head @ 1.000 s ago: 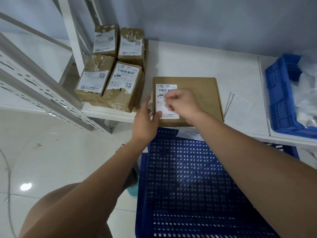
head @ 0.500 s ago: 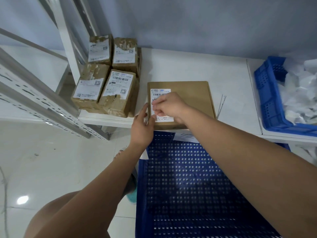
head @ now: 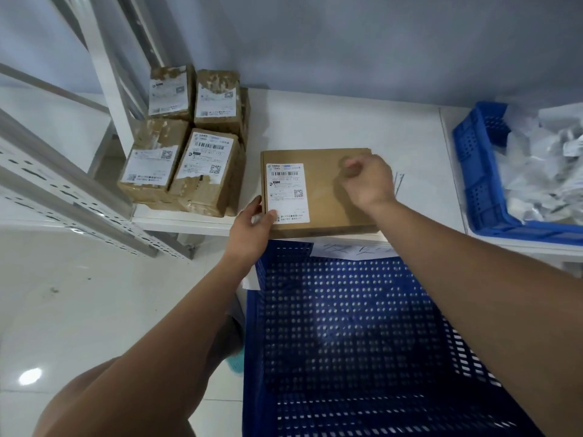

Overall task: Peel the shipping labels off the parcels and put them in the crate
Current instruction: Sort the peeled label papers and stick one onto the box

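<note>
Big blue crate [head: 362, 342] below white shelf [head: 331, 121] edge. On shelf, flat parcel [head: 318, 197] with label [head: 287, 190] on its left side. The left hand [head: 250, 223] grips parcel's near-left corner, thumb on label. The right hand [head: 367, 181] over parcel's right part, fingers curled, blurred; cannot tell if it holds anything.

A white surface [head: 331, 121] spreads beyond the right hand [head: 367, 181], and a handwritten paper [head: 347, 250] lies just nearer than it. Far left of the left hand [head: 249, 225], a perforated metal rail [head: 63, 190] runs above white floor tiles [head: 94, 310].
</note>
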